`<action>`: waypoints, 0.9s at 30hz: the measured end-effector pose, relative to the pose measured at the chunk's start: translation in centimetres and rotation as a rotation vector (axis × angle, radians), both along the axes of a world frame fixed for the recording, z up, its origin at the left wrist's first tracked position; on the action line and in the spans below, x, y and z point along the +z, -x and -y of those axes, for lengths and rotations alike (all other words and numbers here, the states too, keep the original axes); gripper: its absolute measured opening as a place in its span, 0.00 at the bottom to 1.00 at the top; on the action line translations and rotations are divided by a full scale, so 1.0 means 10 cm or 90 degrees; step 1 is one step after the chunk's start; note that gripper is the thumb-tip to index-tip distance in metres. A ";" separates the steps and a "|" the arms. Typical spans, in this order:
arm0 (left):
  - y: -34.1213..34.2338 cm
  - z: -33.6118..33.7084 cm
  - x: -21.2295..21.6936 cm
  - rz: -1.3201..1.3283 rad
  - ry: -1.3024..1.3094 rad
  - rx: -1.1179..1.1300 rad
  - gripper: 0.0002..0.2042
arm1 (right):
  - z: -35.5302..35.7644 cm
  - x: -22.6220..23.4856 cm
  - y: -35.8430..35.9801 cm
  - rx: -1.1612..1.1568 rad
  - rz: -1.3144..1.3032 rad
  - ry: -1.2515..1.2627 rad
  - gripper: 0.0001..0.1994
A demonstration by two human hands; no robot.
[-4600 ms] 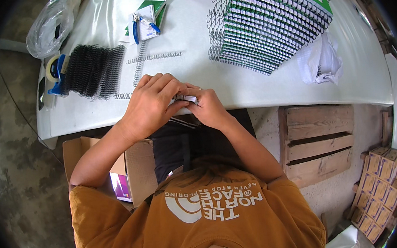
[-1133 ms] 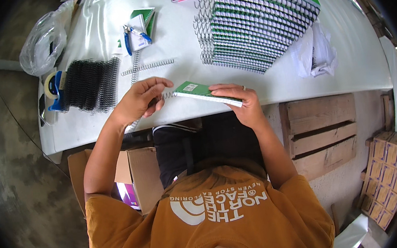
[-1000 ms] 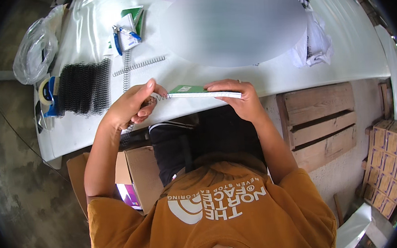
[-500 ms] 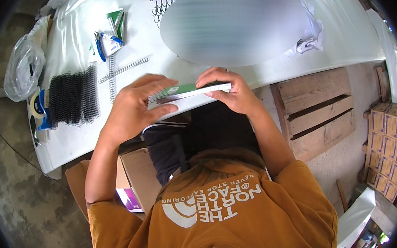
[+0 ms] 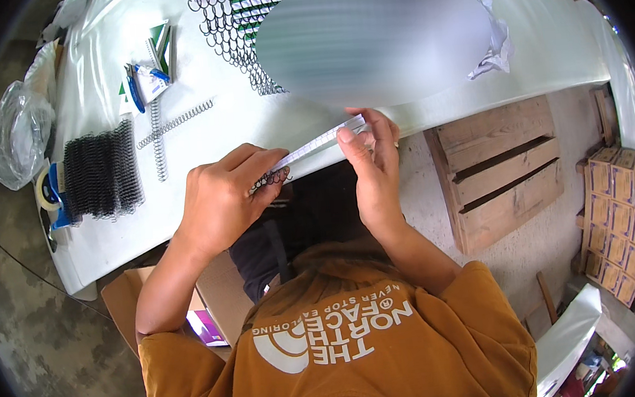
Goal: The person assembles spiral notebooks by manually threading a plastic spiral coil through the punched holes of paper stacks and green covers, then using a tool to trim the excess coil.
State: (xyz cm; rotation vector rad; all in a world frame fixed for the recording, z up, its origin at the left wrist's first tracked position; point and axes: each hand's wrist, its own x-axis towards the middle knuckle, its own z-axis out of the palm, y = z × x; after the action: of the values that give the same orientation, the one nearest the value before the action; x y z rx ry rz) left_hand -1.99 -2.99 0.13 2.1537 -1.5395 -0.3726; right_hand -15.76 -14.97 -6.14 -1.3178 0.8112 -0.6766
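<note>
A thin spiral notebook (image 5: 316, 143) is held edge-on above the near edge of the table, its white page edges slanting up to the right. My left hand (image 5: 220, 195) pinches its left end, where loops of black wire coil (image 5: 278, 177) poke out below the fingers. At the other end, my right hand (image 5: 376, 165) grips the notebook with the thumb on the near side and fingers curled behind. Most of the cover is turned out of sight.
Left on the white table (image 5: 112, 248) lie a stack of black coils (image 5: 103, 170), two loose coils (image 5: 175, 124), blue-handled pliers (image 5: 135, 90) on green-and-white booklets, and a blue tape dispenser (image 5: 55, 195). Coil-bound notebooks (image 5: 234, 37) sit at the back beside a blurred patch. A wooden pallet (image 5: 498, 173) stands right.
The notebook has tipped so its green cover no longer shows, and its right end has risen. My left hand has closed around the coil end. The view has shifted slightly.
</note>
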 end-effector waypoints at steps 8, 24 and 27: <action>0.02 -0.02 -0.04 -0.012 0.029 -0.004 0.12 | 0.01 0.00 -0.03 -0.012 0.146 -0.195 0.21; -0.01 0.00 0.05 -0.141 -0.045 0.029 0.15 | -0.05 -0.05 -0.05 -0.030 0.254 -0.185 0.27; -0.03 0.01 0.08 -0.152 -0.063 0.028 0.15 | -0.06 -0.06 -0.06 -0.033 0.274 -0.200 0.28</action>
State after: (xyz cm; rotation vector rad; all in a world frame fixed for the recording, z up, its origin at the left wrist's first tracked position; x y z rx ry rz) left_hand -1.66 -3.06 0.91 2.1240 -1.3631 -0.6774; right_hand -15.15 -14.40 -6.74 -0.8302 0.5718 -0.8019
